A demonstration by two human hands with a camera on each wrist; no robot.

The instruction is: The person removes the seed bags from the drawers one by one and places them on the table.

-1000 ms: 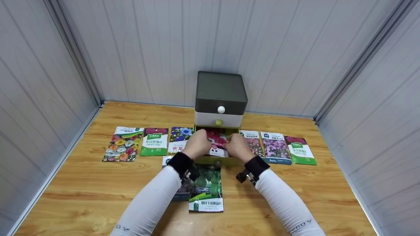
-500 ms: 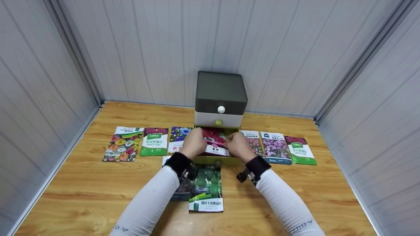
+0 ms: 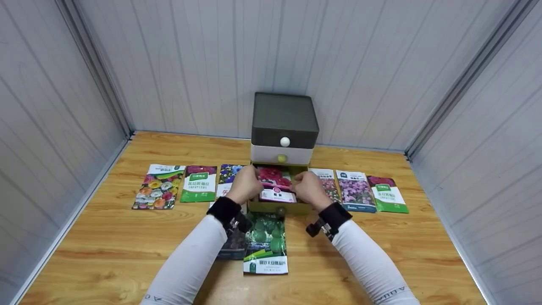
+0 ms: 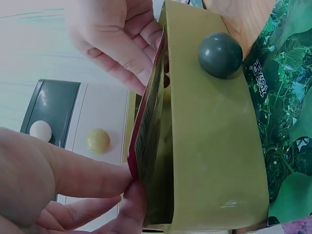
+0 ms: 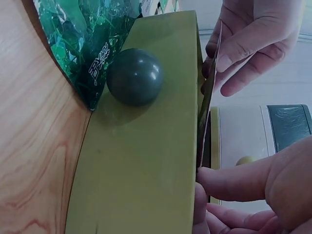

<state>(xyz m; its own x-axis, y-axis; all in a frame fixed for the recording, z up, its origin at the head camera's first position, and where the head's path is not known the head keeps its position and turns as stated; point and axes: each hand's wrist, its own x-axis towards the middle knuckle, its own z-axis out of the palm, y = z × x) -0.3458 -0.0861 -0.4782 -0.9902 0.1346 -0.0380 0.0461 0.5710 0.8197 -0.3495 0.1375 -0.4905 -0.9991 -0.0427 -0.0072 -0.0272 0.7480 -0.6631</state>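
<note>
In the head view, a seed packet [image 3: 276,183] with red flowers and a white lower band lies over the pulled-out olive drawer [image 3: 262,207]. My left hand [image 3: 244,185] pinches its left edge between thumb and fingers. At the opposite edge, my right hand [image 3: 312,189] pinches the packet too. Seen from the left wrist, the packet [image 4: 146,126] is tilted, its lower edge just inside the drawer front [image 4: 214,146]. The right wrist view shows the packet [image 5: 208,102] nearly edge-on behind the drawer's round dark knob [image 5: 135,77].
Above the drawer rise a white tier [image 3: 266,154] and a dark top tier [image 3: 284,112] against the back wall. Seed packets lie either side, including a yellow-flowered one [image 3: 157,186] and a green-white one [image 3: 387,195]. A green packet [image 3: 266,243] lies in front, overlapping another.
My left hand has shifted left and the packet has moved slightly left with it, showing more of its front. My right hand has barely moved.
</note>
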